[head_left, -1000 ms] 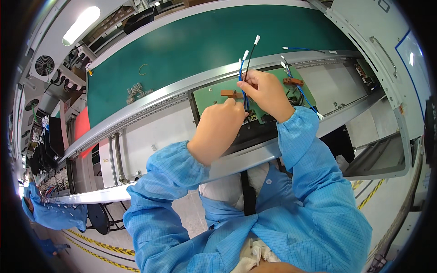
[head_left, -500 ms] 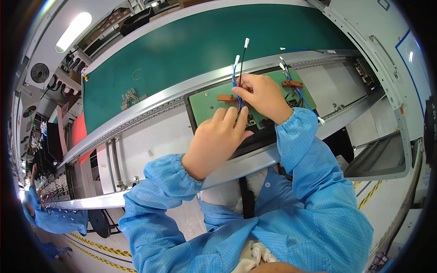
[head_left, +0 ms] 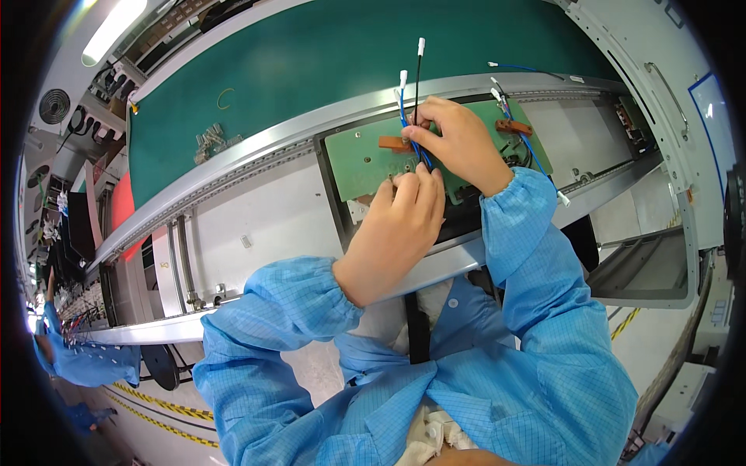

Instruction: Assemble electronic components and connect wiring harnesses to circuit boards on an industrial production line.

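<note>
My right hand (head_left: pixel 465 146) is closed, its thumb and index finger pinching a bundle of wires (head_left: pixel 402 105) above a green circuit board (head_left: pixel 350 167). Blue and black leads rise from that pinch and end in white connectors. Just below it, the curled fingers of my left hand (head_left: pixel 396 225) close round the lower part of the same wires, near the board's surface; their tips are partly hidden. Left of the wires, a brown-orange block (head_left: pixel 394 144) sits on the board. A second such block (head_left: pixel 513 126) stands right of my right hand, beside more blue wires (head_left: pixel 531 151) with white connectors.
The board lies in a dark frame on a metal rail conveyor (head_left: pixel 264 159). Beyond stretches a green mat (head_left: pixel 311 70) with a pile of small clear parts (head_left: pixel 210 144), a thin yellowish loop (head_left: pixel 224 99) and a loose blue-black wire (head_left: pixel 524 68). Another person (head_left: pixel 93 361) is at far left.
The left hand's fingers have moved up and curled in more tightly at the wires. My right hand keeps its pinch. The whole view has shifted slightly.
</note>
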The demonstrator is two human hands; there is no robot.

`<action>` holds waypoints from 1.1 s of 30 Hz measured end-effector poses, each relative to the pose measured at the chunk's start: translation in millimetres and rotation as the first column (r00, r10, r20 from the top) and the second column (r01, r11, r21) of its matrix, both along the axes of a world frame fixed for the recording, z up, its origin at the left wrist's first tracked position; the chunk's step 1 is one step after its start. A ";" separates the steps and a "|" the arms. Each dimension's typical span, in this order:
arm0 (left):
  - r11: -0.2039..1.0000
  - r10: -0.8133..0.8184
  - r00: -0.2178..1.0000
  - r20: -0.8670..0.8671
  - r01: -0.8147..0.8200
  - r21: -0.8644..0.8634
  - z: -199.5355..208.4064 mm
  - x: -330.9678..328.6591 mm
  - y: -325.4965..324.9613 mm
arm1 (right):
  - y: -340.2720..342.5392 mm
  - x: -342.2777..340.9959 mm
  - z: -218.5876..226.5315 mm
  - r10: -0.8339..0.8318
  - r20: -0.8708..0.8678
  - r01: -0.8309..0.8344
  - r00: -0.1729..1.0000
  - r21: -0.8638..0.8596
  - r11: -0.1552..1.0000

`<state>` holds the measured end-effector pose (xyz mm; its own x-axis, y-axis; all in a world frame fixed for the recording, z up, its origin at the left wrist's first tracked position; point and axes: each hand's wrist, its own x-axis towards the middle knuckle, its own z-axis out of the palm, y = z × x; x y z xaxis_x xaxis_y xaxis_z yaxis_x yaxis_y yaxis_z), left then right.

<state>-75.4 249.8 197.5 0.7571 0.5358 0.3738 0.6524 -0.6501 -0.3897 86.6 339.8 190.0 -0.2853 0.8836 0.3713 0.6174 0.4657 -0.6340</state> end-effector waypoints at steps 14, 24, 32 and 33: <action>0.999 0.000 0.997 -0.074 -0.003 -0.046 6.2 3.5 11.1 | 8.6 6.9 -2.9 -0.057 0.113 0.052 0.992 0.049 0.997; 0.999 -0.037 0.999 0.013 0.037 0.009 -8.6 7.5 17.0 | 9.6 2.2 1.0 -0.189 0.091 0.177 0.978 0.124 0.976; 0.999 -0.041 0.999 0.006 0.041 0.030 -9.3 16.5 20.9 | 17.8 10.3 1.3 -0.007 0.155 -0.027 0.988 0.220 0.975; 0.999 -0.036 0.999 0.006 0.036 0.030 -9.5 17.1 20.6 | 16.5 9.0 1.7 -0.025 0.190 -0.023 0.981 0.248 0.969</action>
